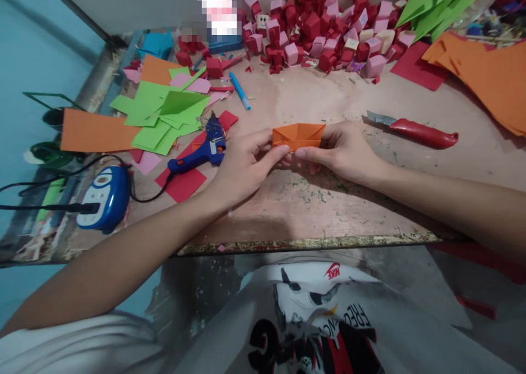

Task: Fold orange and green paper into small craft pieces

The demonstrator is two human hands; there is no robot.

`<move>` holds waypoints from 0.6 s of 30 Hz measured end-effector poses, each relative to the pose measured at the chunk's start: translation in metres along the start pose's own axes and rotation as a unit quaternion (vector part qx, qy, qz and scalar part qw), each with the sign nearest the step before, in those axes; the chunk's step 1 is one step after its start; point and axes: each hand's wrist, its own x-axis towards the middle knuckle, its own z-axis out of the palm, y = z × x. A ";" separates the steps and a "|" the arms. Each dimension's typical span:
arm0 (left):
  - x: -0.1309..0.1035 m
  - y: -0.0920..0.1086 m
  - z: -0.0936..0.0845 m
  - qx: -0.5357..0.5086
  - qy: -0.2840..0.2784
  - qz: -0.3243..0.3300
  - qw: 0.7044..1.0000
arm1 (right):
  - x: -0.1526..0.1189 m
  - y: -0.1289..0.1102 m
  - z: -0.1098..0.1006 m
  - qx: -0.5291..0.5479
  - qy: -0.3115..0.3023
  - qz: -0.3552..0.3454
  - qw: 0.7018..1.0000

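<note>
A small folded orange paper (pixel 298 135) is held up over the middle of the table, its creases showing. My left hand (pixel 250 163) grips its left end, thumb on the near edge and fingers behind. At the right end my right hand (pixel 345 149) pinches it the same way, with the thumb in front. Left of my left hand lies a blue glue gun (pixel 201 154) on red paper (pixel 187 183). Beyond my right hand rests a knife with a red handle (pixel 423 132), its blade pointing left.
Green sheets (pixel 150 103) and an orange sheet (pixel 96 132) lie at the left, near a blue and white device (pixel 104 199) with cords. Red and pink paper pieces (pixel 312 26) are heaped at the back. Orange sheets (pixel 489 78) lie at the right. A blue pen (pixel 239 91) lies behind my left hand.
</note>
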 end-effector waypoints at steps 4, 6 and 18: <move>0.000 0.003 0.001 0.000 -0.019 -0.003 1.000 | 0.000 0.002 -0.001 -0.009 -0.028 -0.013 0.999; 0.001 0.005 0.001 -0.002 -0.030 -0.023 0.999 | 0.000 0.002 -0.002 -0.017 -0.034 -0.013 0.999; -0.001 0.007 -0.002 0.029 -0.051 -0.038 0.998 | 0.000 0.001 -0.001 -0.038 -0.062 -0.013 0.997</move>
